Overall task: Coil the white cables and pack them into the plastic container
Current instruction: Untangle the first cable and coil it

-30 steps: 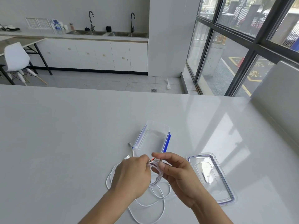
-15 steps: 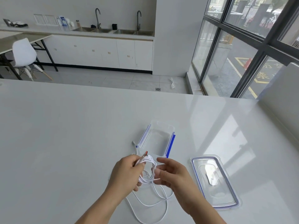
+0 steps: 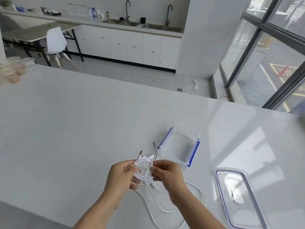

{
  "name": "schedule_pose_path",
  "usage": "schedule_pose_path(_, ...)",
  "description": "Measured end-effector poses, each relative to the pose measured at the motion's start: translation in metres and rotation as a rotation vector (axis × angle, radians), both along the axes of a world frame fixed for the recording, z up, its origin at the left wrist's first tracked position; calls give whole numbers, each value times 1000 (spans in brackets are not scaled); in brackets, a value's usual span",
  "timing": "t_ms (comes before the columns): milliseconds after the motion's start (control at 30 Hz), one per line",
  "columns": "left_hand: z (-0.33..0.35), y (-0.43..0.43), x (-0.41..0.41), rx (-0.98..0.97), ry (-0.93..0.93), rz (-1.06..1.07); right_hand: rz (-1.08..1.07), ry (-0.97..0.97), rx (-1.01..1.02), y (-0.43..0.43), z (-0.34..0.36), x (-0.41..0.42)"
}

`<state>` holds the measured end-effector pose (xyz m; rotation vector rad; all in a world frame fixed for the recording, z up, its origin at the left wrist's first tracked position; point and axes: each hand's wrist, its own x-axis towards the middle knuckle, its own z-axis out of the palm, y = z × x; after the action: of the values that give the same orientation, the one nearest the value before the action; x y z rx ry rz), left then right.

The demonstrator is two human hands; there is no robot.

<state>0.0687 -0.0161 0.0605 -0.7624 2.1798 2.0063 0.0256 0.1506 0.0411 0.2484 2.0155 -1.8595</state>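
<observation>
Wide bare white tabotop no — wide white tabletop (image 3: 82,129) open to the left and far side, far edge well beyond the clear plastic container (image 3: 180,145), which sits open with blue clips just beyond the hands, its lid (image 3: 237,198) flat to the right near the front edge. Left hand (image 3: 121,177) curled shut around a small coil of white cable (image 3: 143,169) held above the tabletop, orange-tipped plug poking up; right hand (image 3: 166,176) pinching the coil's right side. Loose cable trailing beneath in loops, possibly a second cable, hard to separate.

White cables (image 3: 143,169), clear container (image 3: 179,144) with blue clips (image 3: 193,154)
</observation>
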Motion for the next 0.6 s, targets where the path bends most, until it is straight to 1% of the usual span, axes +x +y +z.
schedule_pose_path(100, -15, -21, -6, -59, 10, 61, 30, -15, 45, -30, -9, -14)
schedule_pose_path(233, -35, -50, -21, -124, 0, 154, 69, 10, 177, -71, -21, -36)
schedule_pose_path(367, -54, -73, -43, -144, -62, 240, 79, 2, 260, -101, -33, -60)
schedule_pose_path(467, -63, -82, -61, -151, -128, 237, 85, -12, 342, -118, -43, -77)
schedule_pose_path(600, -77, -88, -85, -147, -199, 166, 98, -16, 439, -133, -57, -99)
